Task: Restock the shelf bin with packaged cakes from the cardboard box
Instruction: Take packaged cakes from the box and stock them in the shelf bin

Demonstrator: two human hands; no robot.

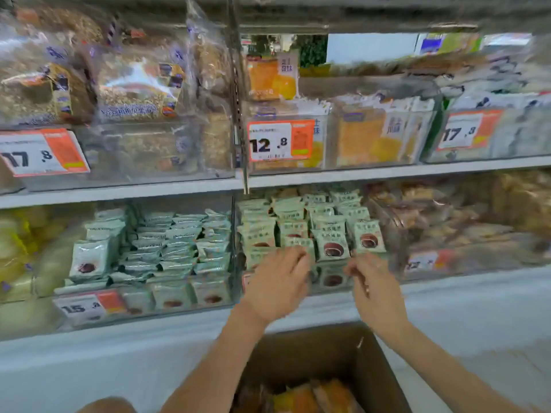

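Left hand (278, 283) fingertips motion-blurred against green cake packets (332, 245) in shelf bin (298, 289); grip not readable. Right hand (368, 281) fingers likewise smeared, hold unclear. Packet print too soft to read. Bin's price tag (247, 280) mostly hidden behind left hand. Cardboard box (328, 347) below bin cut off by bottom edge; orange packs (310, 396) inside blurred, partly cropped. Shelves right of bin heavily blurred, contents unidentifiable.

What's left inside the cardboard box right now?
The cardboard box shows orange and brown packets at its bottom, blurred. The forearms and the frame's lower edge hide the rest, so no count.
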